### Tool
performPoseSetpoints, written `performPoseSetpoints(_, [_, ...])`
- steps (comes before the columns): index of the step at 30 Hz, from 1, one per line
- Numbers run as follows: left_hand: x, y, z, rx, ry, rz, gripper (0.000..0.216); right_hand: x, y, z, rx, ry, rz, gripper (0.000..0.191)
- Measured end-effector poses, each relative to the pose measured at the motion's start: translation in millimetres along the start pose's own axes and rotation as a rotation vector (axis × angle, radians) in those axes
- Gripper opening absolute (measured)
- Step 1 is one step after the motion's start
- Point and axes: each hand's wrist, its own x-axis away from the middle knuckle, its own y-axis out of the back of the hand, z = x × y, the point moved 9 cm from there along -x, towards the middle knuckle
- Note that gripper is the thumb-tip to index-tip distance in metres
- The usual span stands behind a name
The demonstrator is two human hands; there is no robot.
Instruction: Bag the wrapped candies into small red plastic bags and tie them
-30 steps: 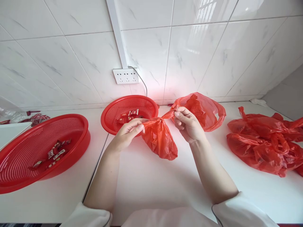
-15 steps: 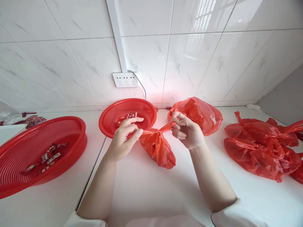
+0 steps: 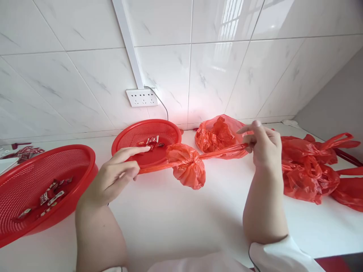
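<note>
A small red plastic bag hangs knotted between my hands, its two handles pulled taut to either side. My left hand pinches the end of one handle, in front of the middle red basket. The other handle is gripped by my right hand, its index finger raised, near the open red bag at the back. The bag's body is bunched up round and appears to hang just above the white tabletop. Whatever lies inside it cannot be made out.
Small wrapped packets lie in the middle basket, and more sit in the large red basket at left. An open red bag holds crumpled red plastic. Several tied red bags are piled at right. A power strip is on the tiled wall.
My hands have moved apart, left and right, stretching the bag's handles into long taut strands and drawing the knot tight. The view has shifted slightly to the right.
</note>
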Motion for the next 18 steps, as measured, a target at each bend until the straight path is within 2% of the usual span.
performPoseSetpoints(6, [-22.5, -49.9, 24.2, -0.111, 0.199, 0.192, 0.031, 2.9, -19.5, 7.4, 0.35, 0.093, 0.049, 0.04])
performPoseSetpoints(9, [-28.0, -66.3, 27.3, -0.147, 0.215, 0.226, 0.033, 9.5, -45.9, 17.2, 0.521, 0.231, 0.143, 0.033])
performPoseSetpoints(11, [-30.7, -69.8, 24.4, -0.137, 0.201, 0.207, 0.032, 27.6, -80.8, 17.7, 0.583, 0.333, 0.349, 0.029])
performPoseSetpoints(12, [-31.7, -69.7, 23.1, -0.126, 0.2, 0.192, 0.032, 42.7, -102.3, 12.2, 0.605, 0.365, 0.504, 0.033])
performPoseSetpoints(14, [-32.6, -67.9, 22.9, -0.115, 0.216, 0.166, 0.036, 81.7, -141.1, -11.2, 0.673, 0.374, 0.825, 0.06])
performPoseSetpoints(16, [-32.6, -66.4, 24.8, -0.126, 0.241, 0.157, 0.04, 117.1, -163.0, -44.3, 0.801, 0.327, 1.033, 0.09])
performPoseSetpoints(17, [-32.4, -66.8, 25.7, -0.134, 0.246, 0.166, 0.04, 129.3, -167.0, -60.4, 0.871, 0.294, 1.084, 0.092])
performPoseSetpoints(18, [-32.1, -67.7, 26.5, -0.139, 0.248, 0.178, 0.04, 138.6, -167.7, -74.0, 0.918, 0.266, 1.126, 0.082])
